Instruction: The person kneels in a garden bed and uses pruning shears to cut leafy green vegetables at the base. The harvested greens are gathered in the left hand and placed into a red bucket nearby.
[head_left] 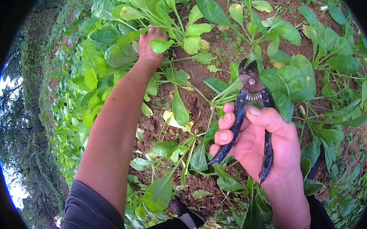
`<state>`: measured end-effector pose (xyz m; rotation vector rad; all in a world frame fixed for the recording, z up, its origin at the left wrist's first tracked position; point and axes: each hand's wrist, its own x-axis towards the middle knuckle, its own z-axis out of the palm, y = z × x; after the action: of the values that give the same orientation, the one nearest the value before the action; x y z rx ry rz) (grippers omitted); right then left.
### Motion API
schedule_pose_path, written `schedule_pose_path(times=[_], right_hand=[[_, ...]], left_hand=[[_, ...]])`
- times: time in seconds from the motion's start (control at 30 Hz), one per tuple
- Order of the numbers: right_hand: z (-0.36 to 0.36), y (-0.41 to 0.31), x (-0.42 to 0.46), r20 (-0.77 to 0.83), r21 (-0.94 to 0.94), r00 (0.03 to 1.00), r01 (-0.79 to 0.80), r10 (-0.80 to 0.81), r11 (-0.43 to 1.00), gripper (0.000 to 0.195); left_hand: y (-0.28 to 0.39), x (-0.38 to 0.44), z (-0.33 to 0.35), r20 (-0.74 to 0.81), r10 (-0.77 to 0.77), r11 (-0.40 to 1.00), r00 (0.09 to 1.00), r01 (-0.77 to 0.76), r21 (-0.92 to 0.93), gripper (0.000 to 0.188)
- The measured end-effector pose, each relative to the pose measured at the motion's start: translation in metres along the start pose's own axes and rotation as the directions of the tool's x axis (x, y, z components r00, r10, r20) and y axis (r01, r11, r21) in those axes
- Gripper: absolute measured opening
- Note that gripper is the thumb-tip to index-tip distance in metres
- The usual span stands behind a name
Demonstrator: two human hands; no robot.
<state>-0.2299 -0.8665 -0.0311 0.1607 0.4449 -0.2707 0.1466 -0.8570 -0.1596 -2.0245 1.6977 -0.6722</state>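
My right hand [263, 140] grips a pair of worn bypass pruning shears [255, 99] with dark blue handles. Their blades stand apart and point up and away from me, and a coil spring shows between the handles. Farther off, my left hand [152, 43] reaches in among the stems of a leafy green plant [175, 27]. A leaf covers part of that hand and its fingertips are partly hidden, so whether it grasps a stem is unclear. Behind the shears is another broad-leaved plant [285, 81].
Reddish-brown soil [187, 105] shows between the plants, with a yellowed leaf [174, 119] lying on it. Dense foliage [74, 115] fills the left side. Low plants [332, 57] grow at the right. My shoe [189, 214] stands near the bottom, among leaves.
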Motion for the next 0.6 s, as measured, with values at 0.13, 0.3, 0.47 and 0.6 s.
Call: schedule_pose_path(times=[0.13, 0.3, 0.47, 0.6], right_hand=[[0.001, -0.002, -0.001, -0.005, 0.001, 1.0, -0.007, 0.007, 1.0, 0.028], [0.002, -0.002, -0.002, -0.001, -0.009, 1.0, -0.008, 0.008, 1.0, 0.028], [0.006, -0.004, -0.002, 0.007, -0.007, 1.0, -0.011, 0.011, 1.0, 0.03], [0.006, -0.004, -0.002, 0.003, -0.019, 1.0, -0.022, 0.022, 1.0, 0.03]], left_hand=[[0.003, 0.009, 0.006, 0.299, 0.032, 0.994, 0.954, 0.002, -0.113, 0.025], [0.013, -0.001, 0.006, 0.128, -0.033, 0.999, 0.991, 0.038, -0.034, 0.014], [0.018, 0.009, -0.004, 0.286, -0.077, 0.997, 0.955, 0.071, 0.03, 0.015], [0.014, 0.0, 0.008, 0.15, -0.031, 0.971, 0.988, 0.065, -0.23, 0.018]])
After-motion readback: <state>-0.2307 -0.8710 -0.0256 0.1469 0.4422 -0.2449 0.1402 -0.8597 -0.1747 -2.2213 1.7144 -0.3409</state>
